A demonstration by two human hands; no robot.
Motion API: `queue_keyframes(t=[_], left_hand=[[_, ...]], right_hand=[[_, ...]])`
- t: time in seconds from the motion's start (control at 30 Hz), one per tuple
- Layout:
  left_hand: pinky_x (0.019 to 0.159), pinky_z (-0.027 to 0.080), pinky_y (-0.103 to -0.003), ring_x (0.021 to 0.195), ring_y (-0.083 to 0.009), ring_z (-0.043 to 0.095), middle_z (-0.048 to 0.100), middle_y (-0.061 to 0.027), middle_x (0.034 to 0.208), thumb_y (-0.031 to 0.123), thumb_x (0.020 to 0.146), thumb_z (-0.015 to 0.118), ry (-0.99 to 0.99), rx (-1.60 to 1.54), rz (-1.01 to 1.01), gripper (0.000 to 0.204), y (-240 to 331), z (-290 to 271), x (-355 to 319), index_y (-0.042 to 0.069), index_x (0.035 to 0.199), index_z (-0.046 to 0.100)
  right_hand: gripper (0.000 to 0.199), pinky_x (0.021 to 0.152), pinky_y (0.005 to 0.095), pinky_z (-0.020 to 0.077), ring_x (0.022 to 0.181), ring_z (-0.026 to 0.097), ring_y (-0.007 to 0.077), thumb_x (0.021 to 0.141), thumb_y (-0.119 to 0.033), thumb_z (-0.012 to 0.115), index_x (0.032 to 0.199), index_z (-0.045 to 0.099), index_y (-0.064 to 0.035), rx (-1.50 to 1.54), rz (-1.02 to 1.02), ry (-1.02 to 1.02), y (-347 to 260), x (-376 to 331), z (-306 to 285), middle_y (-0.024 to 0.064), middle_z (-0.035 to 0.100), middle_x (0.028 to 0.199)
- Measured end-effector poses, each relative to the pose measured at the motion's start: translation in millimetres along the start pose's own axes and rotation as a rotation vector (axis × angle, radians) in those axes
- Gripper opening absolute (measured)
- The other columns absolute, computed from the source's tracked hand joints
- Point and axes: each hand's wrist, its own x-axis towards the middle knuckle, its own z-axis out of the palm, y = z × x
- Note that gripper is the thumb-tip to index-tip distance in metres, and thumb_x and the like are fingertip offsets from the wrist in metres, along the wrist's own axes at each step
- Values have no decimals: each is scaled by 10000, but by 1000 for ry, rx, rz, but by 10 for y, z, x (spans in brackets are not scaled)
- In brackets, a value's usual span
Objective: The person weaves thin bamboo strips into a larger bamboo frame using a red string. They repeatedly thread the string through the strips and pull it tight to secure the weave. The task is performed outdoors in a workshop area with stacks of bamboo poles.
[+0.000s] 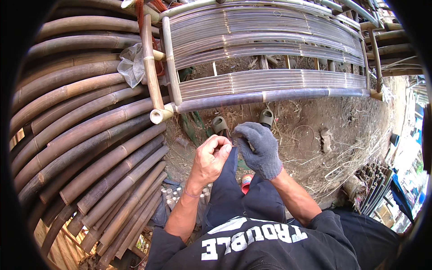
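My bare left hand is closed, thumb and forefinger pinched together over my lap. Close beside it, my right hand wears a dark grey knitted glove, with its fingers curled in. Whatever either hand may hold between the fingertips is too small or hidden to make out. Just beyond my hands stands a bamboo frame with a dark front pole. Thin split bamboo slats run lengthwise across it, with a wide gap between the front group and the back group. Neither hand touches the frame.
A large stack of bamboo poles fills the left side, with a crumpled clear plastic bag by the frame's post. Dry straw litters the dirt floor. Bundled short bamboo lies at right. A small red object sits between my legs.
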Motion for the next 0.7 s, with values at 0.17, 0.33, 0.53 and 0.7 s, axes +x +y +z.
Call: queue_keyframes(t=[0.17,0.33,0.53,0.7], left_hand=[[579,368,-201,661,-15,437,529,71,751,127,971,643,1,-186,-170,139,45,-8,-34,-4,924,641],[591,388,-196,673,-12,463,552,71,756,145,959,670,2,-209,-213,160,82,15,-15,-15,938,669],[633,471,-240,697,-69,561,644,15,770,156,929,717,129,125,-235,182,7,-142,15,-25,926,732],[620,455,-242,685,-87,558,649,-42,858,103,895,721,-54,-368,-362,154,45,-200,-46,-24,981,730]], right_hand=[[440,846,474,504,920,658,327,745,-34,691,1181,652,-78,71,-144,11,-50,-42,-121,123,685,1049],[310,818,475,505,877,650,319,741,-87,739,1040,658,-89,62,-225,-8,53,-8,-54,86,671,912],[192,786,445,525,762,643,319,722,-56,751,871,638,-101,-87,-130,131,156,33,-41,86,626,762],[193,776,424,537,774,635,314,701,-24,746,850,649,-98,-42,-137,-67,-15,-110,-198,101,613,787]])
